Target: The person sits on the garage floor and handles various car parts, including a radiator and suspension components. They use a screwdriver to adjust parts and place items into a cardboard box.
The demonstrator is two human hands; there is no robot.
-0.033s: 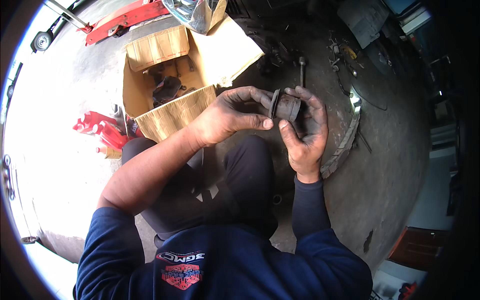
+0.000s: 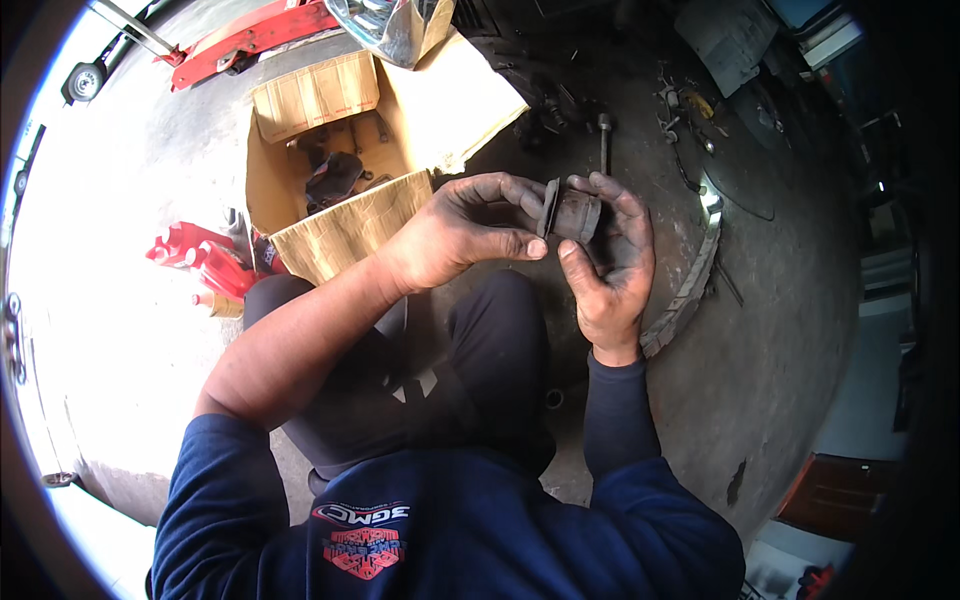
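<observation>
A grimy dark cylindrical metal part with a flange (image 2: 578, 214) is held up between both hands, its flange toward the left. My left hand (image 2: 455, 238) has fingers and thumb closed around the flanged end, with some fingertips hidden behind it. My right hand (image 2: 612, 283) cradles the cylinder's other end, fingertips curled at the top and thumb at its lower side. An open cardboard box (image 2: 330, 250) holding dark greasy parts (image 2: 335, 182) stands beyond my left hand. A long bar with a socket-like head (image 2: 604, 140) lies on the floor beyond my right hand.
Red plastic jugs (image 2: 215, 267) sit left of the box. A red floor jack (image 2: 235, 50) and clear plastic bag (image 2: 385, 25) are at the top. A curved grey metal strip (image 2: 680, 290), loose cables and small parts (image 2: 700, 105) lie on the right; dark parts (image 2: 555, 110) lie beside the box.
</observation>
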